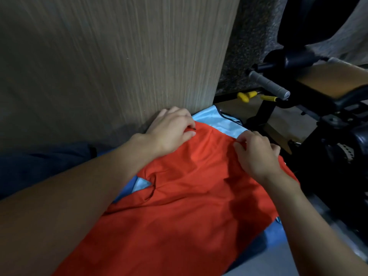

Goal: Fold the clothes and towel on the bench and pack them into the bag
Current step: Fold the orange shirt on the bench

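An orange-red garment [185, 196] lies spread over the bench, covering most of the lower middle of the view. Under it lies a light blue cloth with dark trim [223, 120], showing at the far end and in a gap at the left. My left hand [171, 132] pinches the garment's far left corner beside the wooden wall. My right hand [256, 152] pinches the far right corner near the bench edge. The bag is not in view.
A wood-grain wall panel [111, 62] rises directly behind the bench on the left. Black gym equipment with a grey handle [268, 84] and yellow-tipped parts [247, 96] stands on the right. Dark blue fabric [39, 166] lies at the left.
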